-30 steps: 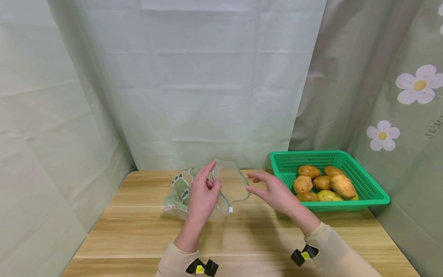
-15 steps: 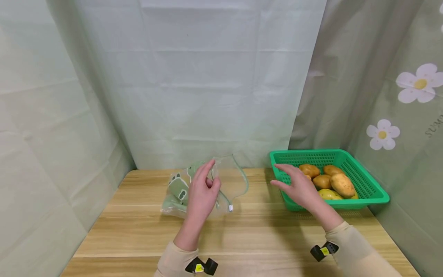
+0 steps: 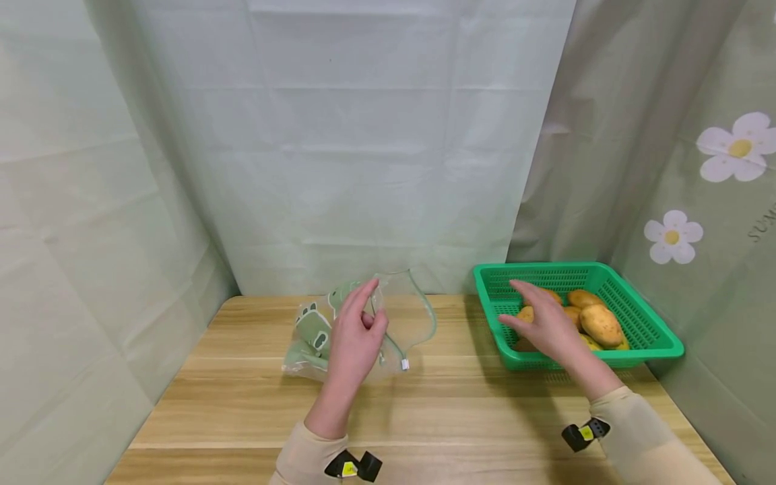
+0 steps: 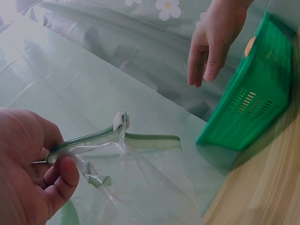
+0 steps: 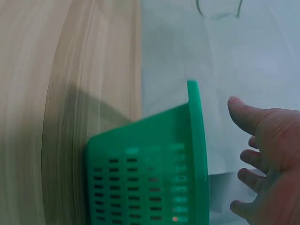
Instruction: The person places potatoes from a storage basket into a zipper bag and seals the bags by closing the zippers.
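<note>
My left hand [image 3: 358, 337] pinches the zip edge of a clear zip bag [image 4: 145, 173] between thumb and fingers. The bag has a green print, a green seal and a white slider [image 4: 118, 121]; its mouth gapes toward the right. My right hand [image 3: 545, 323] hangs above the left part of a green basket [image 3: 657, 347], thumb and fingers spread, holding nothing. Inside the basket lie several potatoes [image 3: 600, 325], some covered by the right hand in the head view. In the right wrist view the fingers stand above the basket's rim.
The wooden table [image 3: 242, 417] carries the bag at its middle and the basket at its back right. A pale curtain [image 3: 364, 155] rises right behind the table's back edge, and a flower-printed curtain [image 3: 721, 296] closes off the right side.
My right hand has moved away from the bag's mouth to the right and over the basket. The left hand has kept its place and its pinch on the bag, whose mouth has shifted slightly.
</note>
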`<control>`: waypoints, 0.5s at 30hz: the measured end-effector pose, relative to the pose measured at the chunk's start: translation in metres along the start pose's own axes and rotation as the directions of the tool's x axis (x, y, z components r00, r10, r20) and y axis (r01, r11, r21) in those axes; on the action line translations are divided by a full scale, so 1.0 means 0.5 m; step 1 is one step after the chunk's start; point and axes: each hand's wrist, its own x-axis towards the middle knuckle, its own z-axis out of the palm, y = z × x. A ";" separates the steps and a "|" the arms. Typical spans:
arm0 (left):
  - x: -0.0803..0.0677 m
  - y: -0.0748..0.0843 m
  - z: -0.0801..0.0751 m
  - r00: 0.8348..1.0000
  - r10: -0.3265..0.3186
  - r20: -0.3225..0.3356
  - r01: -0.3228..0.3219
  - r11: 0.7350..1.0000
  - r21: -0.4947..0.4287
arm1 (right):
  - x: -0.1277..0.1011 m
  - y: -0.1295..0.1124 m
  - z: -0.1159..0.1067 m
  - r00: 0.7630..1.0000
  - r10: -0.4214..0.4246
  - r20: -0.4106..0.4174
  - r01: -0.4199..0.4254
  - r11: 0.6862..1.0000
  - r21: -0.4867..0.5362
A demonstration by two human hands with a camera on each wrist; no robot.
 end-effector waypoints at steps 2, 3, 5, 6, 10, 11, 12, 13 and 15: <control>0.000 0.000 0.000 1.000 0.000 0.000 0.000 1.000 -0.002 | 0.000 0.009 -0.003 1.000 0.007 0.000 -0.007 1.000 -0.005; 0.000 0.000 0.000 1.000 0.000 0.000 0.000 1.000 -0.002 | 0.000 0.013 -0.005 1.000 0.012 0.001 -0.012 1.000 -0.009; 0.000 -0.001 0.000 1.000 0.003 0.000 -0.003 1.000 -0.003 | -0.001 0.022 -0.007 1.000 0.025 0.007 -0.025 1.000 -0.012; 0.000 -0.001 0.000 1.000 0.005 0.000 -0.005 1.000 -0.003 | -0.001 0.027 -0.008 0.999 0.032 0.008 -0.032 0.999 -0.018; 0.000 -0.002 0.000 1.000 0.010 0.002 -0.010 1.000 -0.003 | -0.003 0.048 -0.010 0.998 0.061 0.018 -0.061 0.998 -0.027; 0.000 -0.003 0.000 1.000 0.011 0.003 -0.011 1.000 -0.005 | -0.003 0.053 -0.010 0.998 0.066 0.020 -0.066 0.997 -0.029; -0.001 -0.002 0.000 1.000 0.010 0.003 -0.010 1.000 -0.006 | -0.003 0.057 -0.010 0.997 0.070 0.021 -0.070 0.997 -0.032; -0.001 -0.002 0.001 1.000 0.011 0.003 -0.011 1.000 -0.006 | -0.003 0.061 -0.010 0.997 0.073 0.023 -0.072 0.997 -0.032; -0.001 -0.001 0.001 1.000 0.009 0.004 -0.009 1.000 -0.009 | -0.003 0.067 -0.010 0.997 0.073 0.024 -0.072 0.997 -0.035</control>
